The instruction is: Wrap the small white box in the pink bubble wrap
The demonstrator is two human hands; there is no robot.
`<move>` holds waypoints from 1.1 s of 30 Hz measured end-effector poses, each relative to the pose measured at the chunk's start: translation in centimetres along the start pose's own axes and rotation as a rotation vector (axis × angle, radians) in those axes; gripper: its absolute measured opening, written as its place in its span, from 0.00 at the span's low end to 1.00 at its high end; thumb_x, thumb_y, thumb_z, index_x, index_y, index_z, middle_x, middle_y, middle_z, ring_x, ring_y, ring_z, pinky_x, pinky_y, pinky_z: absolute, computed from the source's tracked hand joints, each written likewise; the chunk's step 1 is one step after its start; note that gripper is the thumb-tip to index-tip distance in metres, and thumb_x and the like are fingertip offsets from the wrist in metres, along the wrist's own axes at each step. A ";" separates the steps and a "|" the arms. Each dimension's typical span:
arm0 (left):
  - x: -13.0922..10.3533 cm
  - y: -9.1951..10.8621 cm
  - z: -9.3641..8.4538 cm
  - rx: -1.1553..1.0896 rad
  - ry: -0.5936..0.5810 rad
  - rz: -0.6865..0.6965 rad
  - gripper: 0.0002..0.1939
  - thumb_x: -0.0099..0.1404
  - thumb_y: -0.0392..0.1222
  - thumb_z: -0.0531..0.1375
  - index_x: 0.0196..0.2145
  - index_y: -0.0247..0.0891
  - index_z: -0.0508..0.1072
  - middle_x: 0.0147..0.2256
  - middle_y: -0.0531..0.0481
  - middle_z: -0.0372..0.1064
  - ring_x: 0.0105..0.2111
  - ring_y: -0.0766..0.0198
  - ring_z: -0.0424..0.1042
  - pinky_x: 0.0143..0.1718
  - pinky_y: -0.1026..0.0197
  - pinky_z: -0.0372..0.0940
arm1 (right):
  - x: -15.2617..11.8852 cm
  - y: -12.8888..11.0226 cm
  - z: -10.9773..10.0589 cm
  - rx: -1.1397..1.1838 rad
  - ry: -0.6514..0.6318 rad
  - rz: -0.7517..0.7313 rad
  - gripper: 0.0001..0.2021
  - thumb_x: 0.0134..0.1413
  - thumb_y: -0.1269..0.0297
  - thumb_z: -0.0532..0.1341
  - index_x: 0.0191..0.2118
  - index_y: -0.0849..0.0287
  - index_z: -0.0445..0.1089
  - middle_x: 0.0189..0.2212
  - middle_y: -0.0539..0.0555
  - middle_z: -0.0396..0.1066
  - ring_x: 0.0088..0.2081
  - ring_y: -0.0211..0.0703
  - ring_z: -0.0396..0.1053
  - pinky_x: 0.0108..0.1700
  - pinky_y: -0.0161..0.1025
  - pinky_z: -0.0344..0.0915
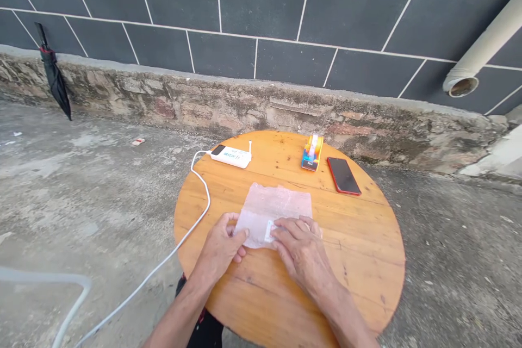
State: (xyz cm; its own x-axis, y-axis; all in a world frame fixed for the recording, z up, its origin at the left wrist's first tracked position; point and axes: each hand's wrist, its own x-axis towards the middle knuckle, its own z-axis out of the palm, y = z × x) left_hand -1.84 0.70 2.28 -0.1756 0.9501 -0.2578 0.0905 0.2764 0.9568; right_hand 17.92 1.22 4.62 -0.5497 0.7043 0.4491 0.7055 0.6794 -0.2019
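A sheet of pinkish translucent wrap (275,202) lies on the round wooden table (261,310). Its lower left edge is pinched between the thumb and fingers of my left hand (222,242). My right hand (299,244) rests palm down on the right part of the wrap, its fingers over a small white item (269,230) that is partly covered. Whether that item lies on or under the wrap, I cannot tell.
Towards the table's back are a white power strip (231,156) with a cable (207,196) running off left, an orange and blue tape dispenser (312,152) and a red-edged phone (343,175). A black umbrella (55,79) leans on the wall.
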 end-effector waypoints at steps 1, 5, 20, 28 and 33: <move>0.0 0.1 -0.1 -0.017 -0.002 -0.008 0.22 0.53 0.44 0.63 0.44 0.37 0.64 0.19 0.58 0.68 0.15 0.67 0.67 0.13 0.69 0.62 | 0.0 0.0 0.0 0.000 0.001 -0.002 0.09 0.58 0.72 0.57 0.41 0.54 0.70 0.45 0.53 0.71 0.45 0.44 0.67 0.54 0.49 0.52; -0.3 0.6 -0.1 -0.032 -0.022 -0.027 0.25 0.53 0.46 0.64 0.47 0.34 0.65 0.19 0.56 0.68 0.15 0.69 0.66 0.13 0.70 0.60 | 0.0 0.1 0.2 0.003 0.004 -0.005 0.09 0.58 0.71 0.58 0.42 0.54 0.70 0.46 0.54 0.72 0.46 0.45 0.68 0.54 0.50 0.52; -0.6 0.2 -0.1 -0.064 -0.030 0.046 0.20 0.52 0.48 0.63 0.40 0.35 0.68 0.26 0.53 0.69 0.18 0.70 0.65 0.12 0.71 0.58 | -0.1 -0.1 0.2 0.058 0.008 0.033 0.09 0.58 0.73 0.57 0.42 0.55 0.69 0.46 0.54 0.72 0.47 0.47 0.67 0.55 0.52 0.50; -1.5 -1.3 -0.2 0.012 -0.004 0.184 0.19 0.59 0.48 0.59 0.46 0.37 0.69 0.34 0.50 0.70 0.24 0.67 0.67 0.20 0.67 0.63 | -0.1 -0.4 -0.4 0.058 -0.027 0.054 0.09 0.58 0.70 0.57 0.43 0.54 0.70 0.51 0.56 0.68 0.48 0.51 0.65 0.53 0.53 0.54; -2.1 -0.6 -1.5 0.012 -0.142 0.255 0.09 0.57 0.41 0.56 0.32 0.37 0.73 0.48 0.45 0.68 0.37 0.60 0.69 0.30 0.64 0.66 | -0.5 0.5 -2.3 0.049 0.035 0.155 0.18 0.62 0.61 0.55 0.56 0.56 0.61 0.54 0.59 0.65 0.52 0.54 0.62 0.52 0.54 0.57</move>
State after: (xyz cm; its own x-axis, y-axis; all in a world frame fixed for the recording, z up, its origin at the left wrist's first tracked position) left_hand -2.96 -1.64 2.46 -0.0070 0.9996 -0.0260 0.1256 0.0267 0.9917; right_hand 19.60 0.71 6.25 -0.4193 0.7947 0.4390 0.7576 0.5727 -0.3131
